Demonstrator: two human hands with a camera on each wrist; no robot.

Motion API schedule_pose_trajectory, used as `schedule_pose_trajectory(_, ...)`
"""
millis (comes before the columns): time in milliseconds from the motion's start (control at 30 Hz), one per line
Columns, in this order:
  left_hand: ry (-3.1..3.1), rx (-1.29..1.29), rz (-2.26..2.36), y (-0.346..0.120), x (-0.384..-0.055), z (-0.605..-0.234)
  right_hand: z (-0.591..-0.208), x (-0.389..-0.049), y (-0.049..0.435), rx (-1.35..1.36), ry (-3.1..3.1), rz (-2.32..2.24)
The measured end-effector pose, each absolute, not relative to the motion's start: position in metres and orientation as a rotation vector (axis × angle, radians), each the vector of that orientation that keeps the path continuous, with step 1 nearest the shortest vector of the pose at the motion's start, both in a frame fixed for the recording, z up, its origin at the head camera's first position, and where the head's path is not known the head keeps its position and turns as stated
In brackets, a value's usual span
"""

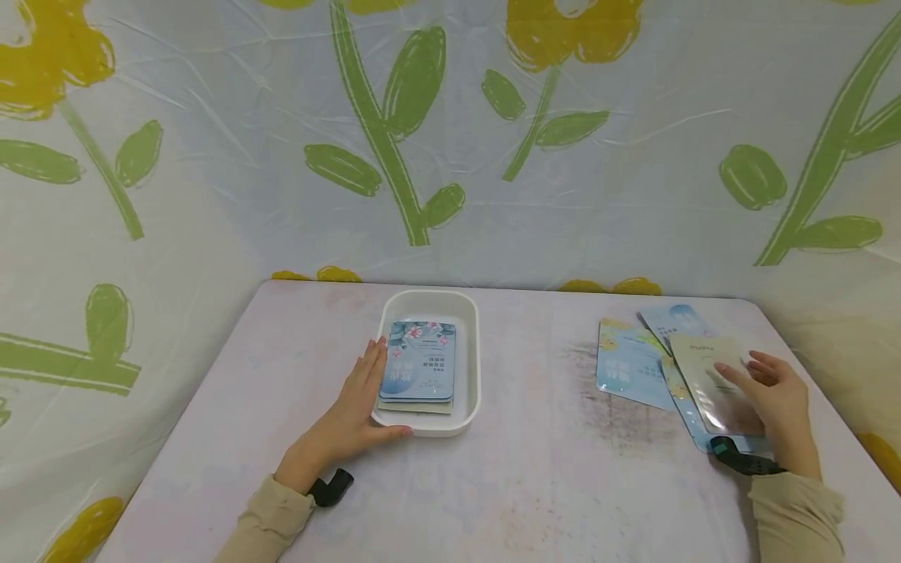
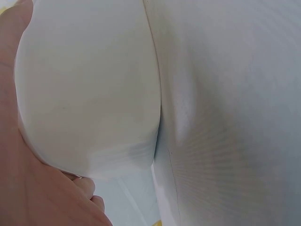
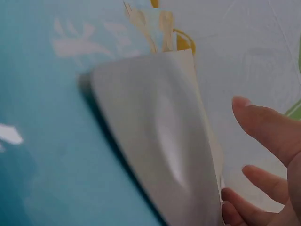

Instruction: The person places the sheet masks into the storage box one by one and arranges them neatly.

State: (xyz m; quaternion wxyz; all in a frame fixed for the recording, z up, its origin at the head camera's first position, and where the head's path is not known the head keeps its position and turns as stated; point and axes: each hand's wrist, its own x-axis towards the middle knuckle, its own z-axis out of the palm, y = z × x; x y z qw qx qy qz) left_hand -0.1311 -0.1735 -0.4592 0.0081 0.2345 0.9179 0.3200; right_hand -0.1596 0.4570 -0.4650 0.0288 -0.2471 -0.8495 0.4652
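My left hand point(image 1: 348, 410) lies along the left side of a white plastic tray point(image 1: 473, 367), fingers straight against the wall and thumb by the front rim. The left wrist view shows the hand point(image 2: 28, 174) against the tray's smooth outer side point(image 2: 89, 94). Inside the tray sits a small stack of flat packets, with a blue flowered packet point(image 1: 421, 363) on top. My right hand point(image 1: 781, 399) hovers at the right edge of a beige-and-silver packet point(image 1: 711, 383), thumb apart from loosely bent fingers. In the right wrist view, fingertips point(image 3: 227, 194) come right beside that packet's edge point(image 3: 155, 127).
Under and around the beige packet lie other flat packets: a light blue one point(image 1: 629, 371) to its left and another blue one point(image 1: 676, 320) behind. The pale table point(image 1: 535, 469) has dark smudges near them. A flower-printed cloth point(image 1: 619, 195) rises behind the table.
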Motion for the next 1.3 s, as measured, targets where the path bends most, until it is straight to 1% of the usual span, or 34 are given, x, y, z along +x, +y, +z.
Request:
schedule_pose_trajectory(267,2.885,0.744,1.01,-0.174,-0.131,-0.461,-0.471,-0.163,0.459,-0.622,-2.801,1.247)
schedule_pose_trajectory(700,2.877,0.727,0.984,-0.174,-0.13,-0.459,-0.461,-0.16,0.45,-0.647,-2.947,0.935)
schedule_pose_trajectory(1033,2.88,0.736,0.984,-0.174,-0.131,-0.459,-0.461,-0.161,0.451,-0.725,-2.937,0.988)
schedule_pose_trajectory(1300,2.875,0.74,0.98,-0.174,-0.131,-0.458,-0.463,-0.157,0.451,-0.698,-2.865,1.084)
